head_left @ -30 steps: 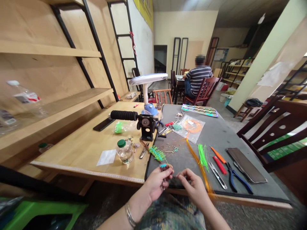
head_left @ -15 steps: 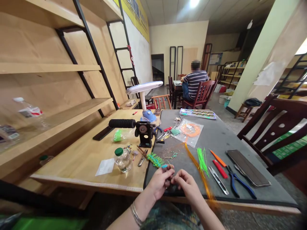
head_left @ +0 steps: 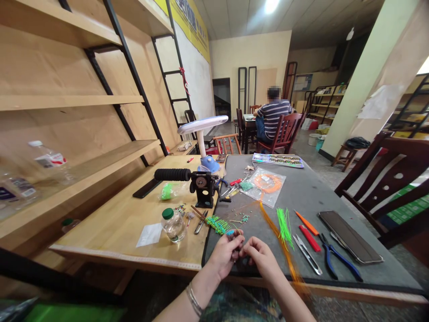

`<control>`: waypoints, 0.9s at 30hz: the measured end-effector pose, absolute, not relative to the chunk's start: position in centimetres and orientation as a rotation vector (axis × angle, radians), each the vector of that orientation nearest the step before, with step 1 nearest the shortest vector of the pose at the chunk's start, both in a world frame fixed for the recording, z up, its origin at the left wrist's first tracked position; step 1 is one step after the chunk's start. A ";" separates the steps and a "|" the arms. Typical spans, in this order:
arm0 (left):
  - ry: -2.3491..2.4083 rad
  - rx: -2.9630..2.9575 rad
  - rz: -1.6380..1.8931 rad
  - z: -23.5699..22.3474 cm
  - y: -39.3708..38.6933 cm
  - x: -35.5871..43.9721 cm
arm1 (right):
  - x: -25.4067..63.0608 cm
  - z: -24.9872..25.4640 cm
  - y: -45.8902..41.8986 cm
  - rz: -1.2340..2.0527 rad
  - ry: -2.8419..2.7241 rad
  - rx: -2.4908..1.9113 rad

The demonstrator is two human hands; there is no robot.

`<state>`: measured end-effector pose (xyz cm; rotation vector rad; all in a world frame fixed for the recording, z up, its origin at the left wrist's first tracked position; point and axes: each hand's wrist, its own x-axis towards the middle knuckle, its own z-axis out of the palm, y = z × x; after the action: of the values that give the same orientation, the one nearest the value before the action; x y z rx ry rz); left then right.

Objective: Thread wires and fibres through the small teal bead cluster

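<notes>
My left hand is closed in a pinch just over the front of the grey mat. A thin yellow-green strand sticks up from its fingertips, and a small blue piece shows beside them. Close against it, my right hand is also pinched shut; whatever lies between its fingertips is too small to make out. Beyond the left fingers lies a row of green strands with teal bits, along a thin brown stick. Small teal beads are scattered behind the hands.
Right of my hands lie an orange fibre bundle, green strands, thread snips, blue-handled pliers and a phone. To the left stand a green-capped bottle and a black cranked device. A person sits far back.
The whole view has shifted slightly right and down. Both hands keep almost the same pinched pose, close together.
</notes>
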<state>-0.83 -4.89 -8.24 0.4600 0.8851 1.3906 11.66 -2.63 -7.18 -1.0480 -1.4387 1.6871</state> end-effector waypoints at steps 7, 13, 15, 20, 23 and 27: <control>0.918 0.470 1.416 -8.2 -5.1 -0.7 | 11.6 -7.3 -2.5 1.693 -1.424 -1.063; 0.942 0.486 1.440 -8.1 -5.1 -0.5 | 11.5 -7.2 -2.4 1.696 -1.412 -1.069; 0.941 0.488 1.442 -8.0 -5.1 -0.5 | 11.5 -7.2 -2.4 1.697 -1.409 -1.076; 0.955 0.493 1.441 -8.0 -5.1 -0.4 | 11.5 -7.1 -2.5 1.698 -1.404 -1.072; 0.959 0.505 1.441 -7.9 -5.2 -0.5 | 11.5 -7.1 -2.5 1.701 -1.402 -1.068; 0.960 0.510 1.444 -7.7 -5.3 -0.4 | 11.5 -7.2 -2.5 1.702 -1.401 -1.071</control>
<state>-0.43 -5.27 -7.66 0.5097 0.9603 1.4442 11.51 -2.49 -7.18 -1.0711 -1.4015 1.7017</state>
